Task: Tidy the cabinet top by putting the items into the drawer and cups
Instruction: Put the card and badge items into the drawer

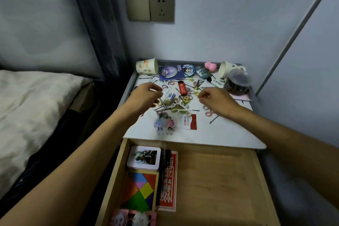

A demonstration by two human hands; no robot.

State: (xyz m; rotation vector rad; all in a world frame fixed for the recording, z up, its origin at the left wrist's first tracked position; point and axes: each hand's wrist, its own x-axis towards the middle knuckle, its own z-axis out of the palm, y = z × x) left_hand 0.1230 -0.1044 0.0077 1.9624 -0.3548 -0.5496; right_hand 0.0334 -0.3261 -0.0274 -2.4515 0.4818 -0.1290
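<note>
1. Head view, the only one we've got: both arms are stretched out over the white-topped desk (pixel 229 134). I'd call this the gathering step, with most of the clutter unsorted.
2. The left hand (pixel 146 93) hovers over the left of the pile, fingers curled and thumb against forefinger. Something pale shows at the tips, but I can't tell if it's held.
3. The right hand (pixel 216 101) mirrors it on the right, thumb and forefinger pinched together. Is there a pin in there? Can't tell.
4. Scattered across the middle of the desk are thin black hairpins (pixel 213 119), small pastel hair ties (pixel 208 113) and a red plastic lighter (pixel 182 88).
5. The lighter's long axis runs near-to-far, leaning slightly. The hairpins point every which way, and the one by the right wrist lies diagonally.
6. The open wooden drawer (pixel 220 180) is pulled out below the near edge. A coloured tangram puzzle (pixel 140 192) and a black pen (pixel 163 176) lie along its left side, and its right half is bare.
7. An orange-printed paper cup (pixel 146 66) is at back left and a white paper cup (pixel 227 69) at back right. Both lie on their sides, long axes across the desk, and the right one's mouth faces left.
8. Next move, as I judge it: stand a cup upright, then take each flat pin in a fine pinch along its length.
</note>
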